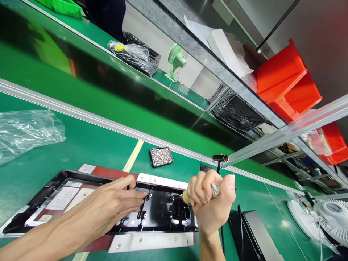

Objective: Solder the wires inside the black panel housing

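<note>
A long black plastic housing [160, 214] lies open side up, with ribs and small round posts inside. My left hand [122, 197] reaches across it, fingers stretched out and tips down by a small shiny post. Nothing shows in those fingers. My right hand [209, 203] is closed in a fist around a thin tool with a pale yellowish handle [186, 197]. The tool slants down into the housing's right half; its exact kind is hidden by my fingers. A reddish-brown board with white strips [154, 242] lies under the housing.
A small black tray [161, 157] of tiny metal pieces sits behind the housing. A black tube holder [220, 158] stands near the rail. Clear plastic [29, 132] lies left; a metal box [255, 235] and white fan [330, 217] are right. Red bins [285, 79] rest on the shelf.
</note>
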`<action>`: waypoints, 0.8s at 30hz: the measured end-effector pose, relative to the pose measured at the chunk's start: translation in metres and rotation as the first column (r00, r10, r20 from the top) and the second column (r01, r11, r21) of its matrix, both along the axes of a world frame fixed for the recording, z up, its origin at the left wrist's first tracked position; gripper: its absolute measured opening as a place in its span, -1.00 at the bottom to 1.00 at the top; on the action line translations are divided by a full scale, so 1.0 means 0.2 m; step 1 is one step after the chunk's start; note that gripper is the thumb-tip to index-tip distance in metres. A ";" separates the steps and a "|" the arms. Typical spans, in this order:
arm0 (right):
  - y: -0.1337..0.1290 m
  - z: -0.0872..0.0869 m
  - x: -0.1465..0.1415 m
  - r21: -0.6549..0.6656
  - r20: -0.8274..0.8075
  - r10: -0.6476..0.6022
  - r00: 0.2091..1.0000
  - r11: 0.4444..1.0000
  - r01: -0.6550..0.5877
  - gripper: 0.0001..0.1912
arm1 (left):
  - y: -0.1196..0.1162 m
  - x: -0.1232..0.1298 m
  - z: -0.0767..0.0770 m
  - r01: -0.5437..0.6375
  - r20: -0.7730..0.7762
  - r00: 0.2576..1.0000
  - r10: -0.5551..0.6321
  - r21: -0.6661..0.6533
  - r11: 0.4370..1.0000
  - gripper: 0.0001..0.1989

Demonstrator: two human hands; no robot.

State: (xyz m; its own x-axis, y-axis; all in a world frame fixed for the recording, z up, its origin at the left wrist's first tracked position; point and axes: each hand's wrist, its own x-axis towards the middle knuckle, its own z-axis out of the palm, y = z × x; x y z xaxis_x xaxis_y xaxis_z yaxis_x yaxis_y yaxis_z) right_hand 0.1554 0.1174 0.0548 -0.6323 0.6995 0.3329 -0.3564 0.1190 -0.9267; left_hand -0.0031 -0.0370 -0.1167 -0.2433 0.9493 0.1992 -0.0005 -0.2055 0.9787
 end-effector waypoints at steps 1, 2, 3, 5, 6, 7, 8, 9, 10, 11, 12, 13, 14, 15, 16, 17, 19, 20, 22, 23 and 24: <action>0.00 0.00 0.00 0.000 0.001 0.002 1.000 1.000 -0.002 -0.14 | 0.00 0.00 0.00 -0.001 -0.025 1.000 0.000 -0.027 1.000 -0.79; 0.00 0.00 0.00 -0.001 0.002 0.005 1.000 1.000 -0.005 -0.14 | 0.00 0.00 0.00 0.000 -0.032 0.999 -0.002 -0.053 0.999 -0.79; 0.00 0.00 0.00 -0.002 0.001 0.007 1.000 1.000 -0.007 -0.14 | 0.00 0.00 0.00 0.007 -0.020 1.000 -0.008 -0.069 0.998 -0.78; 0.00 0.00 0.00 0.001 -0.002 0.006 1.000 1.000 -0.006 -0.15 | 0.00 0.01 0.00 0.029 0.056 0.998 -0.025 -0.075 0.997 -0.75; 0.00 0.00 0.00 0.005 -0.002 0.004 1.000 1.000 -0.004 -0.15 | 0.00 0.01 0.00 0.037 0.101 0.994 -0.029 -0.074 0.997 -0.74; 0.00 0.00 0.00 0.010 -0.003 0.002 1.000 1.000 -0.002 -0.15 | 0.00 0.01 0.00 0.044 0.146 0.989 -0.033 -0.073 0.996 -0.74; 0.00 0.00 0.00 0.013 -0.002 0.000 1.000 1.000 0.000 -0.15 | 0.00 0.02 -0.01 0.048 0.182 0.983 -0.034 -0.072 0.996 -0.73; 0.00 0.00 0.00 0.015 -0.001 -0.001 1.000 1.000 0.001 -0.15 | 0.00 0.02 -0.01 0.044 0.204 0.979 -0.030 -0.068 0.997 -0.73; 0.00 0.00 0.00 0.015 -0.001 -0.001 1.000 1.000 0.001 -0.15 | 0.00 0.03 -0.02 0.038 0.214 0.977 -0.024 -0.062 0.997 -0.72; 0.00 0.00 0.00 0.015 0.000 0.000 1.000 1.000 0.000 -0.15 | 0.00 0.04 -0.02 0.034 0.217 0.976 -0.022 -0.055 0.998 -0.71; 0.00 0.00 0.00 0.017 -0.001 0.001 1.000 1.000 -0.001 -0.15 | 0.00 0.04 -0.03 0.031 0.220 0.975 -0.020 -0.049 0.998 -0.71; 0.00 0.00 0.00 0.019 -0.003 0.003 1.000 1.000 -0.002 -0.15 | 0.00 0.05 -0.03 0.029 0.227 0.974 -0.018 -0.045 0.999 -0.70; 0.00 0.00 0.00 0.021 -0.004 0.003 1.000 1.000 -0.002 -0.15 | 0.00 0.05 -0.04 0.032 0.239 0.971 -0.020 -0.046 0.998 -0.70; 0.00 0.00 0.00 0.023 -0.004 0.003 1.000 1.000 -0.003 -0.15 | 0.00 0.05 -0.04 0.042 0.258 0.966 -0.027 -0.050 0.998 -0.70; 0.00 0.00 0.00 0.023 -0.002 0.002 1.000 1.000 -0.002 -0.15 | 0.00 0.05 -0.04 0.055 0.285 0.958 -0.037 -0.054 0.997 -0.70; 0.00 0.00 0.00 0.024 -0.001 0.001 1.000 1.000 -0.001 -0.15 | 0.00 0.04 -0.04 0.068 0.317 0.947 -0.047 -0.058 0.996 -0.70; 0.00 0.00 0.00 0.026 0.002 -0.001 1.000 1.000 0.001 -0.15 | -0.01 0.03 -0.03 0.101 0.390 0.918 -0.070 -0.060 0.993 -0.69; 0.00 0.00 0.00 0.026 0.005 0.000 1.000 1.000 0.000 -0.15 | -0.01 0.02 -0.03 0.113 0.420 0.904 -0.078 -0.058 0.992 -0.68; 0.00 0.00 0.00 0.026 0.007 0.003 1.000 1.000 -0.004 -0.15 | -0.01 0.01 -0.04 0.121 0.457 0.886 -0.082 -0.057 0.991 -0.68; 0.00 0.00 0.00 0.027 0.006 0.006 1.000 1.000 -0.006 -0.14 | -0.01 0.01 -0.04 0.116 0.462 0.883 -0.079 -0.053 0.992 -0.68; 0.00 0.00 0.00 0.027 0.006 0.008 1.000 1.000 -0.008 -0.14 | -0.01 0.01 -0.05 0.108 0.461 0.884 -0.074 -0.047 0.993 -0.68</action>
State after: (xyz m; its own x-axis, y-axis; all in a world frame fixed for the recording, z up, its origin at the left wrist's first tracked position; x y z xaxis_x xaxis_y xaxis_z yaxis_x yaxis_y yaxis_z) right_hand 0.1550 0.1166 0.0549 -0.6397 0.6855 0.3477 -0.3518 0.1411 -0.9254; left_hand -0.0018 -0.0386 -0.1263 -0.2033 0.9789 0.0201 -0.4671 -0.1150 0.8767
